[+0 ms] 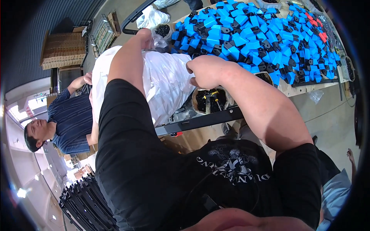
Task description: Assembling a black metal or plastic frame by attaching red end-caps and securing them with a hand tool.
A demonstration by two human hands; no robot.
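Note:
A large white plastic bag (165,82) lies bulging in front of me at the table's left end. My right hand (202,71) is closed at the bag's right edge, thumb and fingers pinching its plastic. Farther off, my left hand (144,35) is closed at the bag's far side, where thin, see-through plastic (156,41) bunches beside it. The left fingertips are mostly hidden. Just beyond the bag, a big heap of blue and black plastic parts (246,34) spreads over the table, with a few red parts (316,23) at its far right.
A box of small black parts (200,101) holds a yellow-and-black screwdriver (216,99) near my right forearm. Another container of black pieces (163,30) stands by my left hand. A dark metal bar (200,122) runs along the near side. A person in a dark shirt (75,121) stands at left.

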